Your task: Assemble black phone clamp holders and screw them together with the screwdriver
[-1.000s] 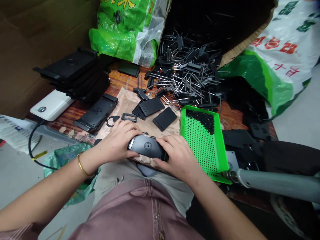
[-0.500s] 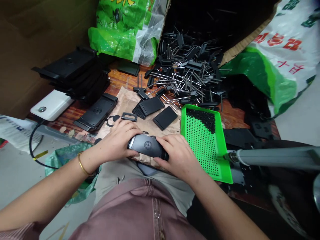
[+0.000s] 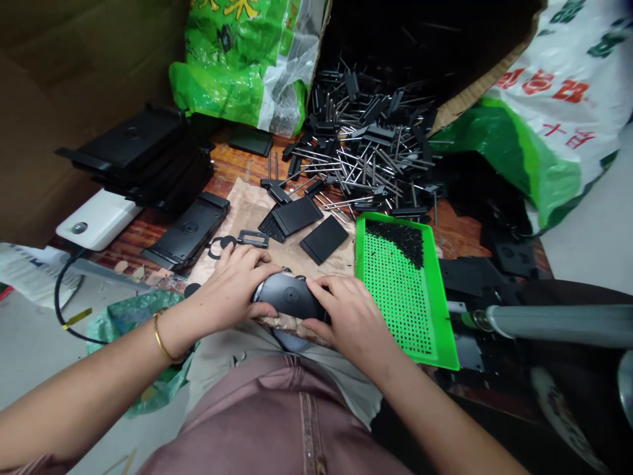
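Note:
Between my two hands I grip a black plastic holder part (image 3: 289, 295) with a round mark in its middle, near the front edge of the table. My left hand (image 3: 242, 280) is closed round its left end, thumb on the near side. On the right end, my right hand (image 3: 341, 303) has its fingers on top and its thumb at the near edge. Just beyond lie flat black plates (image 3: 324, 239), a ribbed black piece (image 3: 271, 224) under another plate (image 3: 297, 214), and a small black frame (image 3: 253, 238). Whatever sits beneath the part is hidden.
A green perforated tray (image 3: 440, 316) holding small black screws stands at right. Behind it lies a heap of black clips with metal rods (image 3: 366, 158). Stacked black holders (image 3: 133, 142), one lower holder (image 3: 190, 227) and a white device (image 3: 96, 221) are at left. A grey metal bar (image 3: 558, 323) juts in.
Both hands keep their hold on the black part, which has tilted slightly. The view has shifted a little; the things on the table have not moved.

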`<state>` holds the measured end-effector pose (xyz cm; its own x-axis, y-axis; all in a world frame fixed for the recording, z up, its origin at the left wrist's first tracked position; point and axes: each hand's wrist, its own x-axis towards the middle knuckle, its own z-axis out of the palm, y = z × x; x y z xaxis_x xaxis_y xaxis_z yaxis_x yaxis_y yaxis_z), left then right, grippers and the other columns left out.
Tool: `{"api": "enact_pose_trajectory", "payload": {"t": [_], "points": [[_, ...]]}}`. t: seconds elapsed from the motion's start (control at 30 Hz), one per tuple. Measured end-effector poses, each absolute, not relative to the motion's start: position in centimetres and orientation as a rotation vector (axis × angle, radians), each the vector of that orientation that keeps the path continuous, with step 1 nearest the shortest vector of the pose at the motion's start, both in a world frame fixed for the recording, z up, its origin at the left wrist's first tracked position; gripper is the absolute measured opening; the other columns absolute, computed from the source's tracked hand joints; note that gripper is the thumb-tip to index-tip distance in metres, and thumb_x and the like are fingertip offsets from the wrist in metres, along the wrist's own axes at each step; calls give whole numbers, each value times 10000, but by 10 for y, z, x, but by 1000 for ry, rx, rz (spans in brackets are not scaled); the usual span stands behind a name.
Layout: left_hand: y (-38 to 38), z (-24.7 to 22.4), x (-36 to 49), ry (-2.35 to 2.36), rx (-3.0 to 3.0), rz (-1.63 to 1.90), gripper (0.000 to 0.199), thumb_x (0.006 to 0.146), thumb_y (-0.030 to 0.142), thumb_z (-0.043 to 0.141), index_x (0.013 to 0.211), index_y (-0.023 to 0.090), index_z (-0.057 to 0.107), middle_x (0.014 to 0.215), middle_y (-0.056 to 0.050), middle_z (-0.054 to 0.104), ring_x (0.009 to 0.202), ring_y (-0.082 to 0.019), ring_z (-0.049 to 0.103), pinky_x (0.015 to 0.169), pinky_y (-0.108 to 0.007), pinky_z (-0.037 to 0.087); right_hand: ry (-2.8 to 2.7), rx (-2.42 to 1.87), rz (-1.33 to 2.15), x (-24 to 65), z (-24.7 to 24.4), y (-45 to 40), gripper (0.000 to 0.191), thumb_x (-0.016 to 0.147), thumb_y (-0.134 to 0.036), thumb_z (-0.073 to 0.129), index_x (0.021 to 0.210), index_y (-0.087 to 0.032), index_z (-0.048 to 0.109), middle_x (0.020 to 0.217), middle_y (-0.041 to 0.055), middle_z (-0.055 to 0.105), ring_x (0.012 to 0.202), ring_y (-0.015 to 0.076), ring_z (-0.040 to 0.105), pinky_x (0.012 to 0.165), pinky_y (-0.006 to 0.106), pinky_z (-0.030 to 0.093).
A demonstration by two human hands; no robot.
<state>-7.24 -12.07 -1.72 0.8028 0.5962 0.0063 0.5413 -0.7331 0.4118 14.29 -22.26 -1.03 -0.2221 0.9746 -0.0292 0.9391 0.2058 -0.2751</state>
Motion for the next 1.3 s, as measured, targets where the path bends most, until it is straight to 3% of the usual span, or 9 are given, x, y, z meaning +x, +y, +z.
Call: {"api": "enact_pose_trajectory", "payload": {"t": [0.1,0.23,0.33,0.53,0.8,0.97,1.07,1.23,1.3], "points": [[-121,-15,-68,819,2597,209,554,663,458,757,1118,206,567,1157,-104,563,1104,-314,458,1016,-580,230,-2243,-1844,435,146,-12,-217,552,744,-380,716,1244,-204,564,1104,99,637,1028,283,573,900,467,464],[-130,-9,-69,822,2561,294,452,678,366,765,1047,194,568,978,-70,630,979,-277,535,1005,-542,286,-2060,-1846,565,147,-11,-209,249,850,-306,597,1074,-226,669,996,63,697,951,234,635,848,408,501],[-140,-9,-75,918,2357,374,359,767,345,690,1084,207,593,1032,-79,666,971,-257,584,917,-434,408,-2008,-1775,608,147,-8,-211,145,839,-261,606,952,-233,692,937,39,705,917,206,642,826,366,506],[-151,-18,-79,901,2066,404,126,852,302,577,870,207,656,851,-30,701,810,-185,633,728,-293,454,-2037,-1616,645,143,-7,-222,123,860,-215,580,949,-206,665,895,31,701,861,187,643,768,330,501],[-148,-10,-69,985,1893,396,122,798,315,639,845,205,657,845,-26,692,819,-196,630,761,-309,463,-2050,-1676,682,132,6,-217,121,853,-218,569,943,-208,648,934,48,701,911,215,634,823,377,490],[-158,-9,-56,864,1326,676,454,723,332,700,1127,204,535,1094,-56,663,967,-205,628,858,-330,484,-1155,-1509,1187,116,-9,-216,154,825,-337,566,919,-215,575,836,21,676,758,164,643,691,316,534],[-167,-14,-53,761,1267,497,329,798,338,596,1071,158,557,1022,-78,681,918,-205,637,817,-338,497,-804,-1378,1378,117,-25,-223,293,814,-422,570,1017,-217,522,947,46,675,819,171,657,710,330,554],[-167,-6,-57,1020,1980,315,198,864,268,505,988,172,626,896,-59,698,835,-224,641,737,-340,471,-1310,-1619,550,138,-15,-238,520,806,-337,626,1286,-249,446,1297,112,536,1145,242,545,924,439,489],[-164,-3,-59,1013,2182,247,218,876,255,502,1037,185,632,912,-58,713,814,-232,658,711,-340,474,-1767,-1608,261,145,-6,-238,451,817,-310,638,1249,-249,525,1271,90,576,1224,268,484,1025,485,390]]}}
